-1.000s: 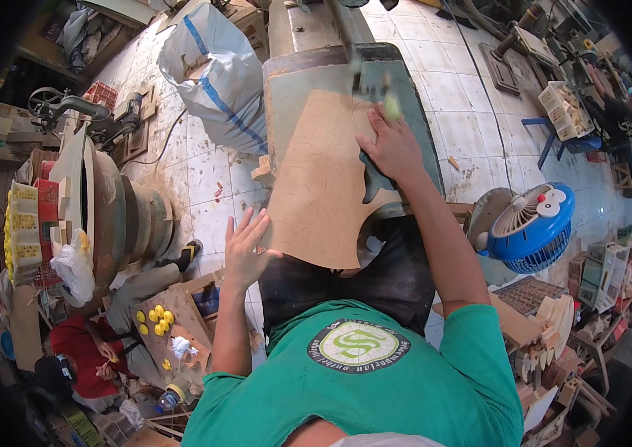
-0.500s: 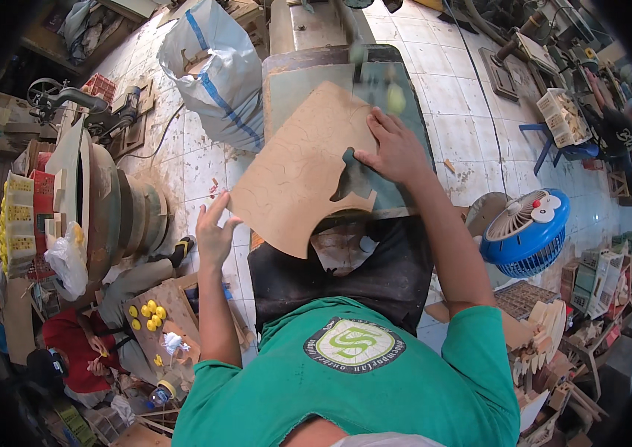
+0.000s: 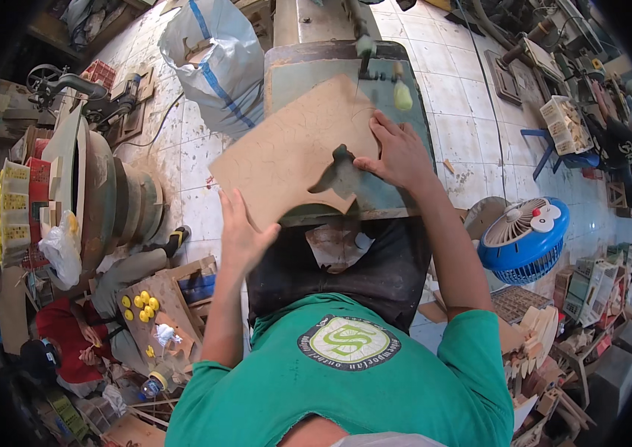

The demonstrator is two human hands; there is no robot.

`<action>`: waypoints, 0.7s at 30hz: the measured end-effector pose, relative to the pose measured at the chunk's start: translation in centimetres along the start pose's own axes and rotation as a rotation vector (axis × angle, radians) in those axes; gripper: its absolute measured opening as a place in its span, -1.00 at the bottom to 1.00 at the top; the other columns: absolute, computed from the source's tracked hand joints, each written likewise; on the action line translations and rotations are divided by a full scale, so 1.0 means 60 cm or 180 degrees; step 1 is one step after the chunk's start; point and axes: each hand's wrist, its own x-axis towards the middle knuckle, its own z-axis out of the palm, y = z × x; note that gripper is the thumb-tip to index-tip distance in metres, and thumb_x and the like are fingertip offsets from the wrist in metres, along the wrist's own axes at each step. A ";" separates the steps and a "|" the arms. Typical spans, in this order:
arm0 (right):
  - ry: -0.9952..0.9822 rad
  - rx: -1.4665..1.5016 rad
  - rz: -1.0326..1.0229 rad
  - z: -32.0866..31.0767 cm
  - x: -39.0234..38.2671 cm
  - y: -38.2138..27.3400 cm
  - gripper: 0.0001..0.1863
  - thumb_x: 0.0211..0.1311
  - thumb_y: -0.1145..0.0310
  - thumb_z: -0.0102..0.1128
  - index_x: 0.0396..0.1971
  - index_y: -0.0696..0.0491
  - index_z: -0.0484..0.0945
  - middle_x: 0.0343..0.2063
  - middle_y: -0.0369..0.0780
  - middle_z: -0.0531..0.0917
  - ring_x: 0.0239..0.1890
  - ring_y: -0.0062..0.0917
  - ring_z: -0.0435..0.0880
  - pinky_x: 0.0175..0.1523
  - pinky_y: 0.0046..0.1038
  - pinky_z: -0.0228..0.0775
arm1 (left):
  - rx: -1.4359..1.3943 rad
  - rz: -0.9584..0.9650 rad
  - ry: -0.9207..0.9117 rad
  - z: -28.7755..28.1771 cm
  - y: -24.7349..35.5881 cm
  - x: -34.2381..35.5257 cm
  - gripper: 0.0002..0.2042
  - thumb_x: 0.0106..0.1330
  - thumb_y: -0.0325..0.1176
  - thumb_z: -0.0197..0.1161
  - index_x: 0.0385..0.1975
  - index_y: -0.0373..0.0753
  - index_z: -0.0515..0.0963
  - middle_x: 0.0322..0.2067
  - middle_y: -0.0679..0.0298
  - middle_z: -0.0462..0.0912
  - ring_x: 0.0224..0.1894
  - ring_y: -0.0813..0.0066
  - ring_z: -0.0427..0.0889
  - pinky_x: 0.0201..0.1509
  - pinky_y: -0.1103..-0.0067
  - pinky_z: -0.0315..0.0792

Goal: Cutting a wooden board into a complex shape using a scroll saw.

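Observation:
A thin brown wooden board [image 3: 286,149] with curved pencil lines lies on the greenish saw table [image 3: 398,197]. It has an irregular cut-out and a rounded bite in its near edge. Its far corner is beside the upright arm and thin blade of a scroll saw [image 3: 364,48]. My right hand [image 3: 402,153] rests flat on the board's right side, fingers stretched, thumb beside the cut-out. At the near left corner, my left hand [image 3: 241,235] touches the edge with fingers and thumb spread apart. A pale green bulb-like piece [image 3: 403,95] hangs beside the saw arm.
A white sack with blue stripes [image 3: 215,71] stands left of the saw table. A blue fan [image 3: 525,242] is at the right. On the left, a seated person in red [image 3: 70,331] works near yellow pieces [image 3: 144,302]. Wood scraps [image 3: 536,328] lie lower right.
The board has turned clockwise, its near left corner swinging up and its cut-out shifting left. My left hand has moved right along its edge; my right hand stays nearly in place.

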 end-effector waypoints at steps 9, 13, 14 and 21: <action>-0.0017 0.0446 -0.0527 0.025 -0.014 0.047 -0.01 0.11 -0.06 0.54 0.47 0.12 0.35 0.55 -0.14 0.30 0.53 -0.12 0.33 0.53 -0.21 0.27 | 0.0068 0.1026 -0.0166 -0.066 -0.092 0.178 0.01 0.03 -0.29 0.60 0.47 -0.59 0.20 0.54 -0.34 0.11 0.59 -0.12 0.19 0.59 0.30 0.23; 0.0058 0.0702 -0.0484 0.043 -0.027 0.046 -0.10 0.14 0.08 0.56 0.44 0.12 0.39 0.54 -0.13 0.33 0.49 -0.17 0.40 0.48 -0.22 0.35 | -0.0411 0.1085 0.0059 -0.076 -0.089 0.228 -0.22 0.13 -0.43 0.55 0.40 -0.48 0.41 0.33 -0.15 0.56 0.34 0.13 0.62 0.36 0.40 0.51; 0.0239 0.0762 -0.0480 0.048 -0.031 0.040 -0.13 0.14 0.10 0.57 0.42 0.12 0.42 0.53 -0.14 0.35 0.46 -0.18 0.44 0.45 -0.23 0.39 | -0.0340 0.0664 -0.0018 -0.079 -0.089 0.238 -0.26 0.13 -0.43 0.56 0.36 -0.46 0.46 0.19 -0.14 0.66 0.21 0.17 0.71 0.27 0.39 0.56; 0.0857 0.0667 -0.0201 0.084 -0.044 -0.018 -0.23 0.07 0.04 0.61 0.24 0.12 0.60 0.43 -0.08 0.48 0.30 -0.15 0.61 0.33 -0.23 0.51 | 0.0004 0.0595 0.0547 -0.055 -0.089 0.337 -0.44 0.23 -0.25 0.53 0.27 -0.18 0.62 -0.06 -0.05 0.79 -0.07 0.07 0.83 0.03 0.36 0.65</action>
